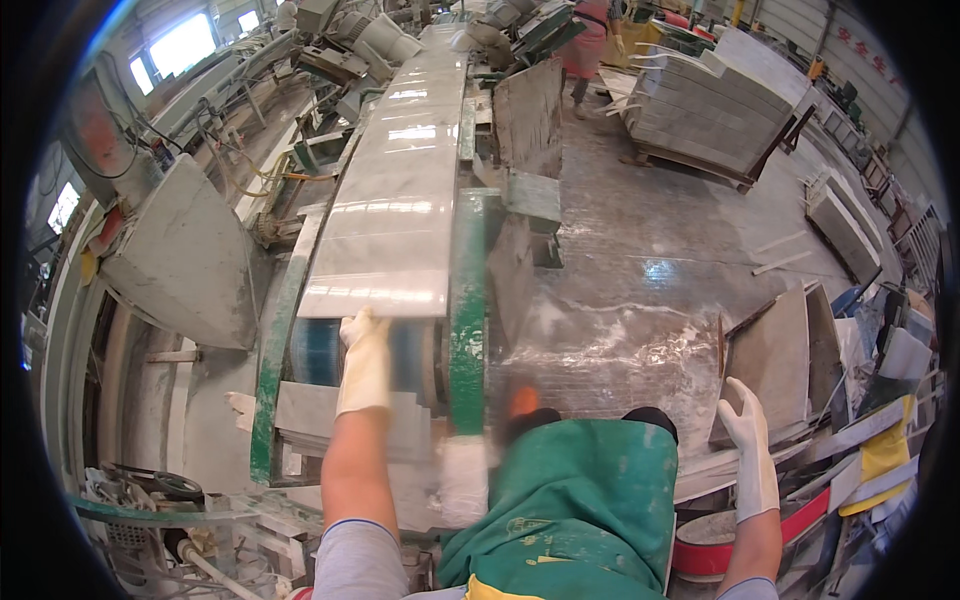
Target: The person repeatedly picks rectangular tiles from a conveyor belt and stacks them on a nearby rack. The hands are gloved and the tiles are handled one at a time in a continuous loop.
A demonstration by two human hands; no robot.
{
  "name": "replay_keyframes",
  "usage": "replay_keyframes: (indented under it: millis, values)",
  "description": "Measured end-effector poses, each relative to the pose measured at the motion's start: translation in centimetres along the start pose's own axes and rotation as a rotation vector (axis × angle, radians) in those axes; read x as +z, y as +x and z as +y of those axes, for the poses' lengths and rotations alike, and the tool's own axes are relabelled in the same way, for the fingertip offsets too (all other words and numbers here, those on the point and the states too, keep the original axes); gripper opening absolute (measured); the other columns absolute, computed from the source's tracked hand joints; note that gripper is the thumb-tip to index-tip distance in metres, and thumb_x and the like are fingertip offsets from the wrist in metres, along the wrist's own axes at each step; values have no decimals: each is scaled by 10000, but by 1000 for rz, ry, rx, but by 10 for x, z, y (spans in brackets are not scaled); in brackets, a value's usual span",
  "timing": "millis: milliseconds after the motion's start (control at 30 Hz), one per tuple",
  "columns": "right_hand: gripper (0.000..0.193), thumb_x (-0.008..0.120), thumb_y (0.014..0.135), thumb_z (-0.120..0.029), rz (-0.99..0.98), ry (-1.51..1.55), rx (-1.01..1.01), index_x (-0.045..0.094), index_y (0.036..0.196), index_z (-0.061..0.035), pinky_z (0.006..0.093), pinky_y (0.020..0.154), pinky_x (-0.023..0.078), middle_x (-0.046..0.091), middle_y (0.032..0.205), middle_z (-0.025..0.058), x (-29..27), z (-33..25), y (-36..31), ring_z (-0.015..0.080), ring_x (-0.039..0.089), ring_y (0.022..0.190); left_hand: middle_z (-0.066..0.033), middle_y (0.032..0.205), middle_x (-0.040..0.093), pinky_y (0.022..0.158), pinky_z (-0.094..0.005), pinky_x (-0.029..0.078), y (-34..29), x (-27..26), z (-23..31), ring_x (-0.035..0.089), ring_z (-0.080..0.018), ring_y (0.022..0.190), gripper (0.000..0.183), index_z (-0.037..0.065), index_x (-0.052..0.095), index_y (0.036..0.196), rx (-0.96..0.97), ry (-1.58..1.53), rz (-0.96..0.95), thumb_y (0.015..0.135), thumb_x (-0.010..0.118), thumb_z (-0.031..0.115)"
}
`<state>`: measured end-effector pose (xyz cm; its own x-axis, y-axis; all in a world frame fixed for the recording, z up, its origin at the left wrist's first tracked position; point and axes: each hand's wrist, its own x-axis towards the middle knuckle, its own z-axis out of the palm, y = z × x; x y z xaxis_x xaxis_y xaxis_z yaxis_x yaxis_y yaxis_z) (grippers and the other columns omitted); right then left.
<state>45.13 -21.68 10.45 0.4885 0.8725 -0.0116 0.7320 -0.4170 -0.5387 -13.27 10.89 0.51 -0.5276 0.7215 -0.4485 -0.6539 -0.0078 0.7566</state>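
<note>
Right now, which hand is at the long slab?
The left hand, at the near edge of the slab; the right hand hangs right of the apron.

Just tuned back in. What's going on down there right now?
The person's gloved left hand is at the near edge of a long, glossy pale slab, which lies flat along a machine bed beside a green rail. The gloved right hand is out to the right with nothing in it. In the background, another person stands near stacked slabs on a pallet.
</note>
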Motion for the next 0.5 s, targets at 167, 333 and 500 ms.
replay_keyframes:
  millis: [167,333,500]
  values:
    - [557,691,860,-225,-15,53,61,605,1372,-23,379,1125,406,624,1375,186,-8,11,-10,298,558,1322,-270,1210,560,872,-695,569,13,-4,-5,663,-441,1060,299,-42,420,1215,38,-9,-22,942,516,-116]
    - [566,683,855,-225,-28,60,117,602,1368,-2,380,1103,425,635,1352,207,-6,23,-20,297,583,1294,-266,1195,556,862,-696,575,21,-8,-10,664,-439,1042,277,-56,412,1201,57,-6,-42,947,504,-119]
    - [567,669,840,-223,1,22,174,610,1350,17,382,1092,432,651,1323,224,-4,53,-36,304,598,1281,-254,1175,547,864,-646,599,23,-15,-5,665,-404,1016,296,-94,419,1189,57,70,-156,950,585,-40]
